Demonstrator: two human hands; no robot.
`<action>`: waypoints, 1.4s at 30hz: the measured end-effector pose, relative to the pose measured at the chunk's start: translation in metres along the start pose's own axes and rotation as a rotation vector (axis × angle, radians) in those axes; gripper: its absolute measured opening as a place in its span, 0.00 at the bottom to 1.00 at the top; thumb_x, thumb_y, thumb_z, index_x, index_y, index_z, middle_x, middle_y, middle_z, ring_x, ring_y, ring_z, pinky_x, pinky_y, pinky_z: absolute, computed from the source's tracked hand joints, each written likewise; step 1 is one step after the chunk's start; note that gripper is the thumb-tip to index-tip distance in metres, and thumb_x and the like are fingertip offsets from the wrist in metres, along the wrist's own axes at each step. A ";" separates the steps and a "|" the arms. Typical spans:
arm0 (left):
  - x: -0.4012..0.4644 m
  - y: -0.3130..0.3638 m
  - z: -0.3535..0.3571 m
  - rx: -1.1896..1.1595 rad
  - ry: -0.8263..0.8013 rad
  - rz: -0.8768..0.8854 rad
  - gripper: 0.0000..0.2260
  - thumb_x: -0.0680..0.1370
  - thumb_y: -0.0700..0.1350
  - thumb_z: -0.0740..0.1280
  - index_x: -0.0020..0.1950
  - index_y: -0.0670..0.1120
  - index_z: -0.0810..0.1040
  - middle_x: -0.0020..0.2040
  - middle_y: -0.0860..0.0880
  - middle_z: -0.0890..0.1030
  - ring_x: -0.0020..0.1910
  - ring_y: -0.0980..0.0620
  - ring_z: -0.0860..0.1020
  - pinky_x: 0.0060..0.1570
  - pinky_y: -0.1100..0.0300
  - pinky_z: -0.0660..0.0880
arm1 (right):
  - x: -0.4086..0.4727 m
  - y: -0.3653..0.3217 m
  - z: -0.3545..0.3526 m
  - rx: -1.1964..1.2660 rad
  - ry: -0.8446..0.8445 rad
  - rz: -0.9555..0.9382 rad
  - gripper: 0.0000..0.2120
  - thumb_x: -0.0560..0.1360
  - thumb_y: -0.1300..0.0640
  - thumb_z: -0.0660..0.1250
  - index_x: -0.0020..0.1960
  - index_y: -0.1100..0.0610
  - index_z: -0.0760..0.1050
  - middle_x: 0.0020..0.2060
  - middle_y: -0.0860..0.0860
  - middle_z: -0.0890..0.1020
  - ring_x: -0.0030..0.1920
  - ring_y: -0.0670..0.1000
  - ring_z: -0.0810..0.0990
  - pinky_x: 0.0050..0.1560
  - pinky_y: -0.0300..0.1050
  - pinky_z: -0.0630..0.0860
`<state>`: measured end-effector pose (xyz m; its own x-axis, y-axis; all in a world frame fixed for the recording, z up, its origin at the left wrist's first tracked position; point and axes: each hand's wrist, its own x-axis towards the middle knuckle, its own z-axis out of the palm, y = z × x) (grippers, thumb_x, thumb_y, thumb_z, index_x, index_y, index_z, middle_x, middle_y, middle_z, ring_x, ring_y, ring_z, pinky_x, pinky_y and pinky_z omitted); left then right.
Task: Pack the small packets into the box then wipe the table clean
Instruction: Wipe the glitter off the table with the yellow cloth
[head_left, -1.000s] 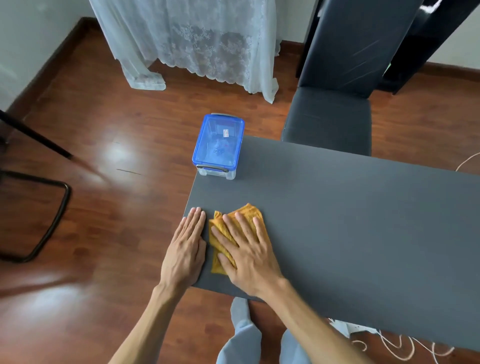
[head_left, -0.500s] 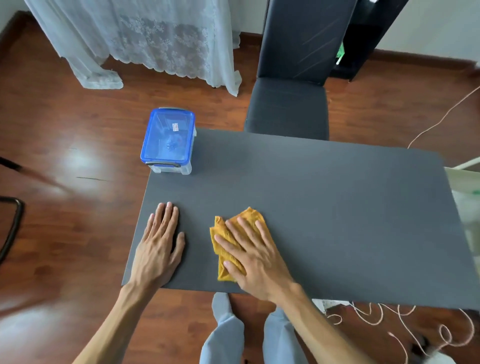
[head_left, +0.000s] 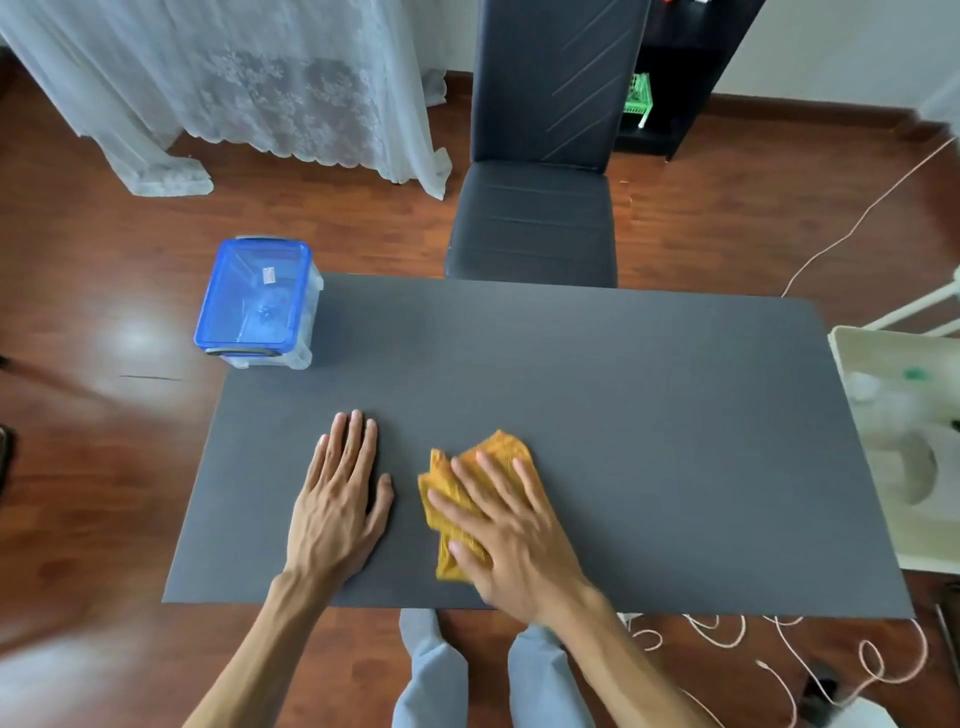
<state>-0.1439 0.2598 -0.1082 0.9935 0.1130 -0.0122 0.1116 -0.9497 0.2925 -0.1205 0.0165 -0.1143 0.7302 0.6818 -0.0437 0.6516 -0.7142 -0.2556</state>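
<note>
A dark grey table (head_left: 649, 426) fills the middle of the view. At its far left corner stands a clear plastic box (head_left: 257, 304) with a blue lid shut on it; packets show dimly through the lid. A folded yellow cloth (head_left: 470, 470) lies near the front edge, and my right hand (head_left: 511, 530) presses flat on it with fingers spread. My left hand (head_left: 337, 499) rests flat on the bare table just left of the cloth, holding nothing.
A black chair (head_left: 535, 223) stands against the table's far edge. A white lace curtain (head_left: 249, 88) hangs at the back left. A pale stand (head_left: 893, 457) sits off the right edge. Loose cables (head_left: 727, 639) lie on the wood floor.
My right hand has slid the cloth rightward from the table's left edge. My left hand followed it along the table. The view has swung to the right.
</note>
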 end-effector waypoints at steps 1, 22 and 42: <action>0.001 0.007 0.002 0.003 -0.005 0.008 0.28 0.81 0.51 0.52 0.79 0.40 0.58 0.80 0.43 0.56 0.80 0.47 0.50 0.78 0.49 0.51 | -0.026 0.007 0.000 -0.009 -0.010 -0.029 0.30 0.82 0.39 0.56 0.82 0.38 0.53 0.84 0.45 0.53 0.84 0.54 0.49 0.81 0.62 0.44; 0.041 0.118 0.031 -0.060 -0.019 0.048 0.26 0.82 0.50 0.50 0.78 0.40 0.59 0.79 0.44 0.57 0.80 0.47 0.53 0.78 0.53 0.47 | -0.082 0.102 -0.043 0.108 -0.155 0.195 0.34 0.78 0.30 0.54 0.80 0.31 0.46 0.84 0.44 0.44 0.83 0.52 0.38 0.80 0.65 0.40; -0.051 0.172 0.031 -0.041 0.028 0.615 0.12 0.79 0.58 0.67 0.49 0.50 0.81 0.53 0.51 0.81 0.52 0.49 0.78 0.50 0.56 0.72 | -0.175 0.137 -0.075 0.132 -0.004 0.141 0.25 0.69 0.45 0.80 0.65 0.46 0.82 0.61 0.43 0.83 0.60 0.47 0.79 0.55 0.47 0.82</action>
<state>-0.1744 0.0818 -0.0868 0.8747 -0.4437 0.1952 -0.4831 -0.8314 0.2748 -0.1435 -0.2128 -0.0691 0.8113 0.5773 -0.0921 0.5101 -0.7760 -0.3708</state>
